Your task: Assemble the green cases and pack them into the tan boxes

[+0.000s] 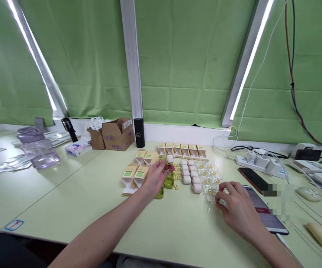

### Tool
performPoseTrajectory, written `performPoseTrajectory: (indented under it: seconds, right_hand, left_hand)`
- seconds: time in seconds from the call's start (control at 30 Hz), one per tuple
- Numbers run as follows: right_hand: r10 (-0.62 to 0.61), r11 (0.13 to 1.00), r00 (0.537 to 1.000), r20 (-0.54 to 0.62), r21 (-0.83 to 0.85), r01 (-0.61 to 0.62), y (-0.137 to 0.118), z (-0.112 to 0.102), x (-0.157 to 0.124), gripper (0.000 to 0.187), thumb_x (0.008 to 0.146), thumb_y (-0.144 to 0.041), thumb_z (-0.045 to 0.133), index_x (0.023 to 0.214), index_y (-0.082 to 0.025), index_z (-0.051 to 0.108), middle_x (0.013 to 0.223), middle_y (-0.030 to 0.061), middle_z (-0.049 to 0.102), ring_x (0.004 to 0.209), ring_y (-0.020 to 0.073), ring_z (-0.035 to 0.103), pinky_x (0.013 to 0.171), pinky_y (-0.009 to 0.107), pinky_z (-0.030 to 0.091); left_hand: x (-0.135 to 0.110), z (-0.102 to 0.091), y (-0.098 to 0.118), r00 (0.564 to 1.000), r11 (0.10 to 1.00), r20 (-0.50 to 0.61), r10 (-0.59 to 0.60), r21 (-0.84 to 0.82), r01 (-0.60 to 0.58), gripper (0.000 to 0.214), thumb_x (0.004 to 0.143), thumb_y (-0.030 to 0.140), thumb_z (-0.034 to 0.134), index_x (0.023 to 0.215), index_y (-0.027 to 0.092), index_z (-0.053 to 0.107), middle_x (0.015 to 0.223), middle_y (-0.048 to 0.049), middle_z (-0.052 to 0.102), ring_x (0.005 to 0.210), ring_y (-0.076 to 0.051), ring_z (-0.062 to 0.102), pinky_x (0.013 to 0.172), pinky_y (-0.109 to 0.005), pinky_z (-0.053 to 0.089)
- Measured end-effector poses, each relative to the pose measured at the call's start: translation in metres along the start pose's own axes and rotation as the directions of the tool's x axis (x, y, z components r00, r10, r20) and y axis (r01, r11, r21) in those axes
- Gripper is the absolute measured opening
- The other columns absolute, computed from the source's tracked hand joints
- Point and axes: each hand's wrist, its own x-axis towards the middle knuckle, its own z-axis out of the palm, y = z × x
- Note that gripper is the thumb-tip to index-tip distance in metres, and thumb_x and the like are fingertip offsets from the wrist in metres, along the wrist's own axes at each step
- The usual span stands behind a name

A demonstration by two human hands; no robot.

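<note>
My left hand (155, 175) is closed around a small pale pink rounded case (169, 159) with an olive-green piece against it, raised a little above the table. Below and beside it lie square olive-green cups (168, 182). To their right are small yellow clip-like parts (176, 187) and two columns of pale pink rounded cases (196, 188). Clear plastic cups (206, 182) with yellow centres stand farther right. At the near end of these, my right hand (235, 203) has its fingertips pinched on a clear plastic cup (212, 194), partly hidden by the fingers.
Small open cartons (181, 150) form a row at the back, with more cartons (140, 174) left of my left hand. A tablet (264, 210), a phone (253, 178) and a power strip (261, 163) lie right. Leftward are a brown box (118, 137), black bottle (139, 133) and purple jug (39, 149).
</note>
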Motion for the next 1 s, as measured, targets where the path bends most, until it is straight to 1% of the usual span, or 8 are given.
performPoseTrajectory:
  seconds: [0.17, 0.3, 0.37, 0.47, 0.57, 0.67, 0.8, 1.0]
  right_hand:
    - [0.010, 0.996, 1.000, 0.025, 0.091, -0.012, -0.012, -0.025, 0.009, 0.019, 0.081, -0.009, 0.061, 0.078, -0.025, 0.069, 0.107, 0.0104, 0.068, 0.107, 0.0347, 0.058, 0.086, 0.049, 0.051]
    - [0.087, 0.895, 0.994, 0.065, 0.433, -0.107, -0.022, -0.056, 0.029, 0.009, 0.093, -0.025, 0.058, 0.087, -0.028, 0.065, 0.120, 0.0089, 0.066, 0.115, 0.0329, 0.060, 0.090, 0.048, 0.055]
    - [0.121, 0.728, 0.989, 0.091, 0.669, -0.150, -0.029, -0.063, 0.045, 0.012, 0.099, -0.035, 0.058, 0.090, -0.027, 0.061, 0.130, 0.0086, 0.065, 0.119, 0.0300, 0.061, 0.094, 0.045, 0.056]
    - [0.117, 0.292, 0.983, 0.139, 0.942, -0.167, -0.043, -0.056, 0.074, 0.025, 0.098, -0.050, 0.065, 0.094, -0.026, 0.059, 0.114, 0.0064, 0.070, 0.112, 0.0261, 0.065, 0.094, 0.044, 0.060]
    - [0.131, -0.150, 0.980, 0.151, 0.980, -0.131, -0.059, -0.031, 0.103, 0.031, 0.086, -0.047, 0.082, 0.090, -0.025, 0.061, 0.111, 0.0026, 0.071, 0.105, 0.0236, 0.070, 0.096, 0.046, 0.061]
    - [0.160, -0.451, 0.961, 0.225, 0.883, -0.131, -0.072, 0.001, 0.124, 0.036, 0.074, -0.033, 0.093, 0.094, -0.025, 0.064, 0.100, 0.0017, 0.075, 0.102, 0.0268, 0.075, 0.089, 0.045, 0.063]
    - [0.280, -0.637, 0.876, 0.392, 0.759, -0.135, -0.083, 0.041, 0.137, 0.038, 0.071, -0.026, 0.092, 0.099, -0.026, 0.067, 0.094, 0.0008, 0.079, 0.084, 0.0215, 0.077, 0.066, 0.032, 0.061]
    - [0.292, -0.673, 0.853, 0.433, 0.727, -0.139, -0.091, 0.065, 0.129, 0.035, 0.077, -0.040, 0.092, 0.094, -0.025, 0.065, 0.093, 0.0016, 0.080, 0.076, 0.0200, 0.076, 0.058, 0.029, 0.059]
  left_hand:
    - [-0.001, 0.001, 0.001, 1.000, 1.000, -0.003, -0.003, 0.015, 0.003, 0.031, 0.086, 0.038, 0.086, 0.096, 0.011, 0.074, 0.093, -0.0088, 0.078, 0.084, -0.016, 0.074, 0.089, -0.032, 0.063]
    - [-0.002, 0.002, 0.001, 1.000, 1.000, -0.003, 0.009, 0.021, -0.009, 0.032, 0.085, 0.039, 0.086, 0.097, 0.011, 0.074, 0.092, -0.0085, 0.078, 0.083, -0.016, 0.074, 0.090, -0.032, 0.063]
    - [-0.002, 0.002, 0.001, 1.000, 1.000, -0.003, 0.011, 0.023, -0.011, 0.032, 0.085, 0.039, 0.086, 0.096, 0.012, 0.074, 0.092, -0.0084, 0.078, 0.084, -0.016, 0.074, 0.090, -0.032, 0.063]
    - [-0.001, 0.000, 0.001, 1.000, 1.000, -0.010, 0.014, 0.024, -0.013, 0.032, 0.084, 0.040, 0.087, 0.095, 0.012, 0.074, 0.093, -0.0091, 0.078, 0.084, -0.017, 0.075, 0.090, -0.033, 0.063]
    - [0.001, -0.002, 0.000, 1.000, 0.999, -0.018, 0.025, 0.025, -0.025, 0.034, 0.084, 0.041, 0.087, 0.096, 0.011, 0.074, 0.093, -0.0100, 0.079, 0.084, -0.017, 0.075, 0.089, -0.033, 0.063]
    - [0.002, -0.003, 0.000, 0.999, 0.999, -0.023, 0.045, 0.029, -0.045, 0.036, 0.083, 0.041, 0.088, 0.097, 0.011, 0.074, 0.092, -0.0095, 0.078, 0.083, -0.017, 0.075, 0.088, -0.032, 0.063]
    - [0.003, -0.004, 0.000, 0.996, 0.997, -0.042, 0.077, 0.029, -0.076, 0.034, 0.083, 0.040, 0.088, 0.094, 0.012, 0.073, 0.092, -0.0083, 0.078, 0.083, -0.016, 0.075, 0.088, -0.031, 0.063]
    - [0.003, -0.004, 0.000, 0.993, 0.993, -0.045, 0.111, 0.048, -0.109, 0.035, 0.083, 0.042, 0.088, 0.095, 0.013, 0.072, 0.091, -0.0069, 0.076, 0.084, -0.017, 0.075, 0.087, -0.033, 0.063]
